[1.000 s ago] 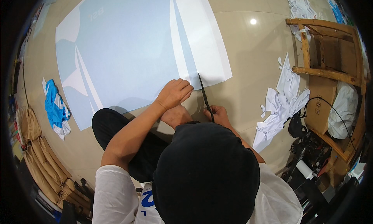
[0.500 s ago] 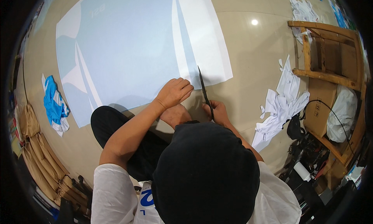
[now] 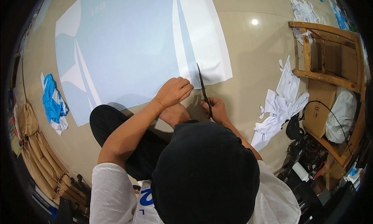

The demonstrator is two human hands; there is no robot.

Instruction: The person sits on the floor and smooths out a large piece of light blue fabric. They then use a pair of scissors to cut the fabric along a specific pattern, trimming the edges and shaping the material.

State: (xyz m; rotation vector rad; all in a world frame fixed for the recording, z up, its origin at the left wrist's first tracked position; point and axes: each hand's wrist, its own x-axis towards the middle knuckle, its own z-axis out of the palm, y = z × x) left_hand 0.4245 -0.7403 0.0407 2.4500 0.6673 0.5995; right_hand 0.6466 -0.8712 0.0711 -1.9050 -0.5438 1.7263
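Observation:
A large light blue and white sheet (image 3: 124,57), which could be cloth or paper, lies flat on the floor ahead of me. My left hand (image 3: 175,92) is closed on its near edge, fingers bent together close to the scissors. In my right hand (image 3: 216,110) are black scissors (image 3: 203,86), held by the handles. Their long blades point away from me and lie over the sheet's near edge, toward its white right-hand part. The blades look nearly together. My bare foot (image 3: 175,115) is just below my left hand.
White cloth scraps (image 3: 278,99) lie on the tiled floor to the right, near a wooden frame (image 3: 326,73) with a cardboard box (image 3: 320,103) and a white plastic bag (image 3: 342,115). A crumpled blue and white cloth (image 3: 54,103) lies at left. Brown folded material (image 3: 42,158) stands farther left.
The scissors and my right hand have shifted very slightly forward and left, the blade tips reaching a little farther over the sheet. My left hand stays in place.

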